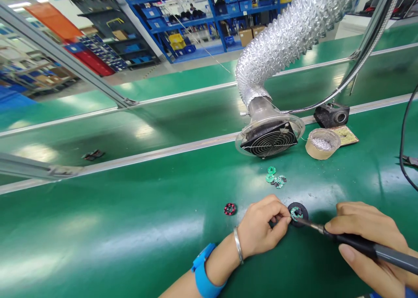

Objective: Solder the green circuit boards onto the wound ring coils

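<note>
My right hand (pixel 375 241) is wrapped round a soldering iron (pixel 359 245), whose metal tip reaches left to a small round circuit board (pixel 296 213). That green board lies on a black disc (pixel 304 220) on the bench. From the other side my left hand (pixel 264 224) has its thumb and index finger pinched together at the disc's left edge. Whatever lies between those fingertips is too small to make out. A black ring with red parts (pixel 230 209) lies left of my left hand. Several small green round boards (pixel 271 176) lie in a group beyond it.
A fume extractor fan (pixel 272 140) on a silver flexible duct (pixel 281 41) hangs over the back of the bench. Right of it stand a round tub of metal shavings (pixel 321 145), a yellow sponge tray (pixel 348 135) and a black iron holder (pixel 332 114). A black cable (pixel 403 137) hangs at far right.
</note>
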Action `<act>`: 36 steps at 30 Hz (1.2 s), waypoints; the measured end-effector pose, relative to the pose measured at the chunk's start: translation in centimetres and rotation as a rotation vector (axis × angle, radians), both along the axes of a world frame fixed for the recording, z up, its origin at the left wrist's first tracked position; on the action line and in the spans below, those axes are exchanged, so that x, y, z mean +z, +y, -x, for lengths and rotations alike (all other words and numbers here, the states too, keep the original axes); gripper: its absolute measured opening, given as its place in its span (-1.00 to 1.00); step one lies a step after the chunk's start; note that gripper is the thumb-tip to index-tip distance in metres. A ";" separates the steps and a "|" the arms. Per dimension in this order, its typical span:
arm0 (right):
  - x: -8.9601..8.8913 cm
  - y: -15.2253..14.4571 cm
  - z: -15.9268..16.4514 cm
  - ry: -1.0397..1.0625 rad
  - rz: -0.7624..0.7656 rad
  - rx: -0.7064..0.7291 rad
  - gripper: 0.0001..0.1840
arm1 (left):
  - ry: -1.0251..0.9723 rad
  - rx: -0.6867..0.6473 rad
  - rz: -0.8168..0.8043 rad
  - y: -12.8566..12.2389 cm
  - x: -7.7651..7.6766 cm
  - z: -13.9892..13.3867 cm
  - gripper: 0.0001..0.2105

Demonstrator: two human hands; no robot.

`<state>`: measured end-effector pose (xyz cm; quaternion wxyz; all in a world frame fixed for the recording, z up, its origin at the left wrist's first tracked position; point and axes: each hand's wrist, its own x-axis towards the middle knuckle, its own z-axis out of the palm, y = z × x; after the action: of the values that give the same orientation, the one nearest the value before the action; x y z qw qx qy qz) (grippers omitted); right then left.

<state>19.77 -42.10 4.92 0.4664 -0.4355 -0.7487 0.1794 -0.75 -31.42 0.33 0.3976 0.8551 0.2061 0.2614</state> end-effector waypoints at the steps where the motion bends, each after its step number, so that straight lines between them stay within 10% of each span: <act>1: -0.1 0.0 0.3 0.031 -0.012 -0.028 -0.72 | 0.002 0.001 0.002 0.0 0.0 0.0 -0.92; 29: 0.5 0.0 0.1 -0.062 -0.052 -0.098 -0.77 | 0.015 0.006 0.005 0.0 0.1 -0.1 -0.91; 36: -2.1 1.5 0.7 -0.069 -0.082 -0.131 -0.58 | 0.023 0.001 -0.020 0.0 0.1 0.0 -0.89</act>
<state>19.03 -40.64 2.85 0.4682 -0.4700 -0.7411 0.1027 -0.71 -31.45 0.44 0.3866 0.8618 0.2084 0.2538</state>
